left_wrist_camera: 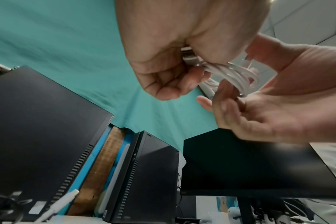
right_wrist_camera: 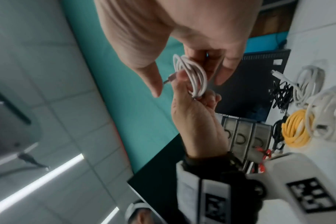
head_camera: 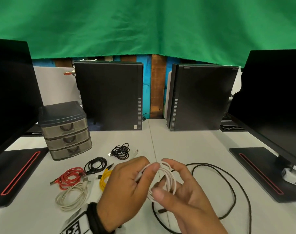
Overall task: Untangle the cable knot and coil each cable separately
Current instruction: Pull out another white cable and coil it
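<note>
On the pale desk [head_camera: 186, 142], finished coils lie parked at the left, while the left hand [head_camera: 125, 186] pinches the white cable [head_camera: 167, 179] to stop its loops springing, the right hand's [head_camera: 186, 191] curled fingers holding them.

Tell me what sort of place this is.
Probably a computer lab or office workstation set up for recording: two black desktop towers stand on a white table, flanked by monitors, with a green backdrop cloth hung behind.
</note>
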A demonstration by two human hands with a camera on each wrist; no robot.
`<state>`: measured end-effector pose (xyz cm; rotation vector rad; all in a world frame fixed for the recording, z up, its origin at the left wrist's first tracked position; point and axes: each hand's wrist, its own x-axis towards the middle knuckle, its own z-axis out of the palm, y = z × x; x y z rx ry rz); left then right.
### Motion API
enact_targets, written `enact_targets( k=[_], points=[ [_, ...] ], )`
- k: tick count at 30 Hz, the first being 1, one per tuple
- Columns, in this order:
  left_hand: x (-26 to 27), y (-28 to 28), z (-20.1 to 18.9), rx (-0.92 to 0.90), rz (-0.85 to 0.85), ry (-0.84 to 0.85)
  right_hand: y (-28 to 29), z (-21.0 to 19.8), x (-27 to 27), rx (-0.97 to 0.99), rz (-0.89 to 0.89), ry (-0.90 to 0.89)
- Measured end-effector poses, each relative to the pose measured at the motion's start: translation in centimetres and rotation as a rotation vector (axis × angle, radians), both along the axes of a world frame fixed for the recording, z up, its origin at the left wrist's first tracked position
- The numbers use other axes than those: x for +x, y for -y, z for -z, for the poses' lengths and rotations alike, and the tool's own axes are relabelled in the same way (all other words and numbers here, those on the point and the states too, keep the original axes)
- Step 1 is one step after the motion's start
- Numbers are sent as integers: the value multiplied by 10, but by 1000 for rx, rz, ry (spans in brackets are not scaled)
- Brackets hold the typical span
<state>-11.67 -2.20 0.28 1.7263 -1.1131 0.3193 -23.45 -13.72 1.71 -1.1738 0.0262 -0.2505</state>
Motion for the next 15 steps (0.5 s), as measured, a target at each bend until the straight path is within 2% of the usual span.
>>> enact_targets(
  k=[3,6,15],
  points=[
    [-1,3,4,34,-12,11,-5,9,1,-243,178,6],
    [-4,6,6,31,-25,18,-6,17,3,-404,332,13],
    [4,6,6,-109,-113,-144,3,23,9,-796,605,165]
  ],
)
